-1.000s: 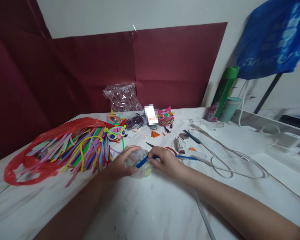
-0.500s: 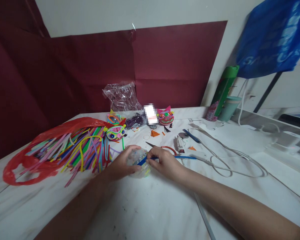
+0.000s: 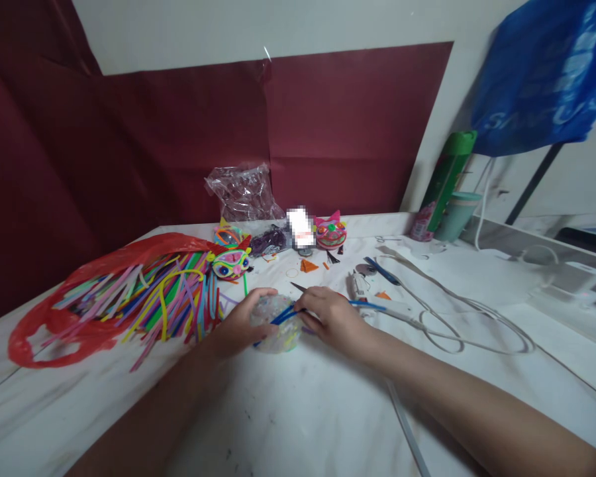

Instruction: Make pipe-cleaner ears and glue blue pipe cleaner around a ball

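Observation:
My left hand point(image 3: 243, 326) is closed around the near left side of a clear ball point(image 3: 282, 339) with small coloured specks, resting on the table. Blue pipe cleaner point(image 3: 284, 315) runs across the front of the ball in what look like two strands. My right hand point(image 3: 332, 319) pinches it at the ball's right edge. A blue length point(image 3: 368, 305) also reaches out to the right behind that hand. The fingertips partly cover the ball and the pinch point. Beyond my right hand the dark tip of scissors point(image 3: 298, 287) shows, the rest mostly hidden.
At the left, a red plastic bag point(image 3: 27, 341) holds many coloured pipe cleaners point(image 3: 153, 298). Behind stand a decorated animal head point(image 3: 231, 264) and a pink one point(image 3: 331, 232). A white glue gun point(image 3: 360, 286) and looped cable point(image 3: 457, 331) lie right, near a green can point(image 3: 444, 175).
My right hand has shifted slightly right and up. The blue pipe cleaner, earlier one band on the ball, now shows as separate strands. My left hand keeps its hold.

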`<state>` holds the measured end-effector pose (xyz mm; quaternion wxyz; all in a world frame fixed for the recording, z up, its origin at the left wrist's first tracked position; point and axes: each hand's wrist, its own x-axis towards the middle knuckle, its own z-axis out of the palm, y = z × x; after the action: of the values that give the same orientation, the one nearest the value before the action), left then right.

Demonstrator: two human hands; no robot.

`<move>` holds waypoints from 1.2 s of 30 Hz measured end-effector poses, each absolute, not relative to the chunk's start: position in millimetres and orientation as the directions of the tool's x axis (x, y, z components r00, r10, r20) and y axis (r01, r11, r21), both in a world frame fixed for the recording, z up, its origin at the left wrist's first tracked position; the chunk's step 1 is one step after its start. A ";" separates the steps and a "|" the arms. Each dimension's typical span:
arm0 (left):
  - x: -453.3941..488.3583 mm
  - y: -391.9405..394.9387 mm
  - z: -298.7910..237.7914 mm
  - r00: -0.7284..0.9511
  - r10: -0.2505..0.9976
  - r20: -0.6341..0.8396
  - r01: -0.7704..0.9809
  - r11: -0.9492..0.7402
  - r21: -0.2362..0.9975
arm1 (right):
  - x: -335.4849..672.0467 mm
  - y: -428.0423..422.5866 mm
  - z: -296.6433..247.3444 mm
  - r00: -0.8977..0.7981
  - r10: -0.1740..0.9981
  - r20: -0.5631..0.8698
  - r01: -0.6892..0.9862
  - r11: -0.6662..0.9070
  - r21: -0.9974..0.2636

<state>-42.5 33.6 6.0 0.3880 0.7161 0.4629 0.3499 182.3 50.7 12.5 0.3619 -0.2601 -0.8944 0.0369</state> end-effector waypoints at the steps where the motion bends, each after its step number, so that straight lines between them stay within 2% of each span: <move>1: -42.5 33.6 5.4 0.317 0.938 0.138 0.398 -0.263 0.879 | 183.6 51.7 13.0 -0.608 0.447 0.656 0.461 0.872 -0.166; 4: -42.8 34.2 3.2 0.291 0.946 0.146 0.395 -0.257 0.882 | 187.5 54.4 15.2 -0.599 0.378 0.706 0.518 0.855 -0.019; 10: -39.2 31.8 5.9 0.267 0.952 0.152 0.404 -0.253 0.879 | 192.5 56.3 21.7 -0.529 0.331 0.781 0.537 0.843 0.007; 14: -36.3 28.6 9.0 0.250 0.957 0.145 0.386 -0.236 0.892 | 197.0 52.9 33.9 -0.469 0.333 0.818 0.509 0.859 -0.059; 18: -38.8 30.2 8.0 0.209 0.973 0.096 0.353 -0.167 0.921 | 210.7 45.0 62.4 -0.323 0.355 0.877 0.508 0.847 -0.156; 22: -42.4 38.2 3.0 0.118 0.992 0.038 0.182 -0.060 0.982 | 236.5 42.6 90.0 -0.114 0.422 0.900 0.556 0.778 -0.294; 25: -42.9 45.6 -1.1 0.029 0.998 0.047 -0.010 -0.047 0.999 | 262.4 50.4 89.9 -0.059 0.575 0.816 0.638 0.650 -0.412; 27: -42.1 48.7 -2.0 -0.040 0.998 0.056 -0.084 -0.059 0.995 | 279.4 59.0 76.9 -0.124 0.750 0.650 0.750 0.500 -0.433; 28: -41.3 49.5 -1.7 -0.076 0.995 0.065 -0.099 -0.072 0.992 | 286.6 63.8 67.3 -0.173 0.822 0.543 0.815 0.429 -0.390; 30: -39.2 49.4 0.3 -0.139 0.987 0.086 -0.107 -0.102 0.989 | 297.3 73.3 44.4 -0.267 0.893 0.361 0.923 0.345 -0.171; 33: -35.7 47.5 3.6 -0.183 0.974 0.132 -0.130 -0.157 0.979 | 303.9 84.9 9.8 -0.290 0.908 0.303 0.943 0.325 -0.071; 36: -32.6 45.3 5.7 -0.185 0.968 0.171 -0.154 -0.201 0.968 | 303.4 91.7 -14.8 -0.330 0.902 0.279 0.934 0.354 -0.041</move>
<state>-32.6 45.3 5.7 0.4473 0.4555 0.4468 0.6268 303.4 91.7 -14.8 0.1278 -0.5646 -0.8129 -0.0633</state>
